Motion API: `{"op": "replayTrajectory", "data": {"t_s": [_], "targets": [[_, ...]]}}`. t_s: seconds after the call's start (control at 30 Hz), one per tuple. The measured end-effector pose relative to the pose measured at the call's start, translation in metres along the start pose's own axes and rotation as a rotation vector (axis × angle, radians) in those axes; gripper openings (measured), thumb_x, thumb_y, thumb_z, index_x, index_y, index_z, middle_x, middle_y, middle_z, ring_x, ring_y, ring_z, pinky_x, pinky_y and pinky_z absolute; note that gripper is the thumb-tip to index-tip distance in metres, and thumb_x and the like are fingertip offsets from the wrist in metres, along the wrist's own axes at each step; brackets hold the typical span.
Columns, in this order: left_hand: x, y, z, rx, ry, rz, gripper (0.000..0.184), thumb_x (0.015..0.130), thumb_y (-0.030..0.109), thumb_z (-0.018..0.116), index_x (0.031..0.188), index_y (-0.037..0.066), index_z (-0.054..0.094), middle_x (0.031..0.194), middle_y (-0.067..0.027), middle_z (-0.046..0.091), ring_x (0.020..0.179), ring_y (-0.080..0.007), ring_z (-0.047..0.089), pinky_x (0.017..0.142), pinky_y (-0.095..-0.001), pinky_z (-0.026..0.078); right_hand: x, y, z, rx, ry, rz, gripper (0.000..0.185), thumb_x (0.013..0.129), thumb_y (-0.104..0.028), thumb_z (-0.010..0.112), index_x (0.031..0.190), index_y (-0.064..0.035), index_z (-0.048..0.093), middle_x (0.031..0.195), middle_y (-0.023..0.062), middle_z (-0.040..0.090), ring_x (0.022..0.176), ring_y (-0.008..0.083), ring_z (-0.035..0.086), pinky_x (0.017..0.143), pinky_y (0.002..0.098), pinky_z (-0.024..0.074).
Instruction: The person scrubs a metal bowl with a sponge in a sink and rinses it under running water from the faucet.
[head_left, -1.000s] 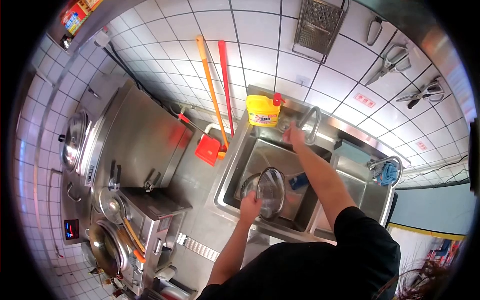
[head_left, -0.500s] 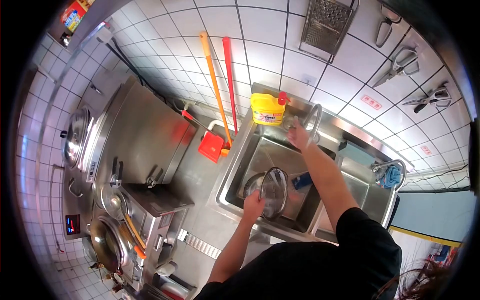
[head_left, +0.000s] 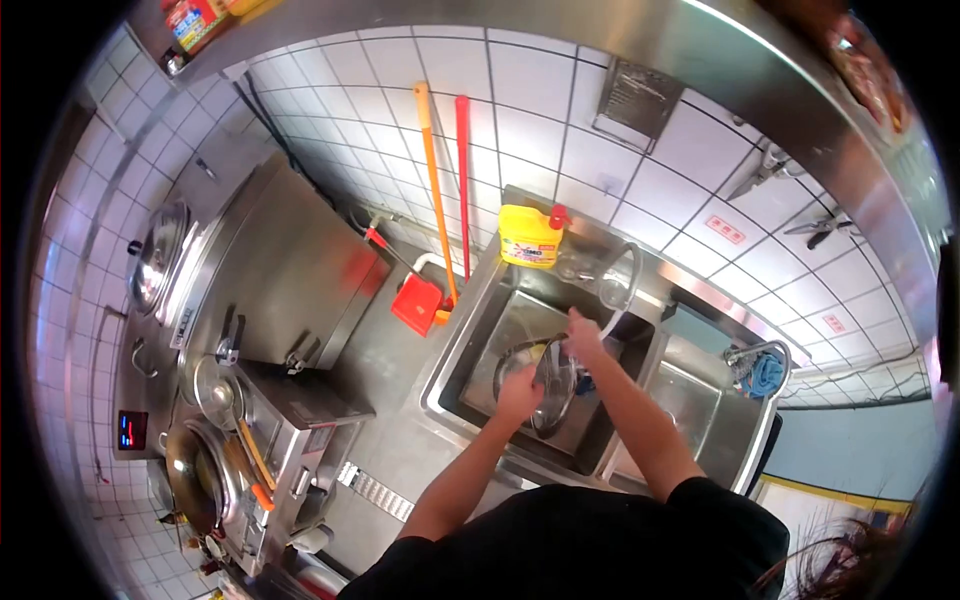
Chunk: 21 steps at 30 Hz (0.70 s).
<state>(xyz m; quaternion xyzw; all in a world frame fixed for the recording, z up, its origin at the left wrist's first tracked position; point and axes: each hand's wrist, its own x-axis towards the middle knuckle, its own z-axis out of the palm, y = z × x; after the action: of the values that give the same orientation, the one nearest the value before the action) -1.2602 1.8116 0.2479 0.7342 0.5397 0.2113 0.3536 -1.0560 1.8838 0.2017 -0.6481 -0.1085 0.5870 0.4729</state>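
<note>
Over the left sink basin (head_left: 470, 375), my left hand (head_left: 520, 395) is closed on the near-left rim of a shiny round metal bowl (head_left: 553, 392), tilted on its side. My right hand (head_left: 583, 338) is at the bowl's upper rim, fingers bent against it, partly blurred. Just above it ends the curved faucet spout (head_left: 637, 275); whether water runs I cannot make out. Another round shiny piece shows behind the bowl, partly hidden by my left hand. A yellow jug (head_left: 530, 238) with a red cap stands on the sink's back left corner.
To the right lies a second basin (head_left: 690, 400), with a blue cloth (head_left: 765, 375) at its far corner. A red dustpan (head_left: 417, 305) and long handles lean left of the sink. A wok (head_left: 195, 470) sits on the stove. A steel shelf (head_left: 480, 25) runs overhead.
My right hand has come down from the faucet area to the bowl's rim. My left hand still holds the bowl. The view has tilted up, bringing the overhead shelf into sight.
</note>
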Motion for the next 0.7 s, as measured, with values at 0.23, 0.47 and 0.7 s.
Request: {"op": "replayTrajectory", "data": {"t_s": [0.23,0.47,0.7], "targets": [[0.024,0.063,0.035,0.093,-0.087,0.349,0.014,0.081,0.018,0.061,0.089,0.006,0.058,0.081,-0.0190,0.066,0.077,-0.0423,0.063,0.067,-0.0540,0.049,-0.009,0.043,-0.073,0.516,-0.283,0.123,0.034,0.086,-0.031,0.071,0.107,-0.0061,0.060,0.092,0.0116,0.063,0.089,0.0262,0.064,0.074,0.0426,0.0557],[0.057,0.101,0.035,0.074,-0.080,0.736,0.023,0.086,0.025,0.061,0.102,0.009,0.063,0.104,-0.0165,0.066,0.099,-0.0371,0.061,0.083,-0.0490,0.048,-0.063,0.026,-0.118,-0.634,0.103,-0.411,0.022,0.084,-0.014,0.063,0.100,-0.0007,0.058,0.084,0.0167,0.066,0.084,0.0364,0.066,0.074,0.0443,0.0541],[0.136,0.060,0.082,-0.060,-0.474,0.493,0.038,0.094,0.037,0.055,0.124,0.015,0.063,0.119,-0.0124,0.067,0.109,-0.0330,0.063,0.094,-0.0415,0.048,-0.067,0.053,-0.133,0.165,0.156,-0.060,0.046,0.099,-0.039,0.053,0.110,0.0054,0.063,0.098,0.0151,0.067,0.090,0.0260,0.064,0.079,0.0416,0.0516]]}}
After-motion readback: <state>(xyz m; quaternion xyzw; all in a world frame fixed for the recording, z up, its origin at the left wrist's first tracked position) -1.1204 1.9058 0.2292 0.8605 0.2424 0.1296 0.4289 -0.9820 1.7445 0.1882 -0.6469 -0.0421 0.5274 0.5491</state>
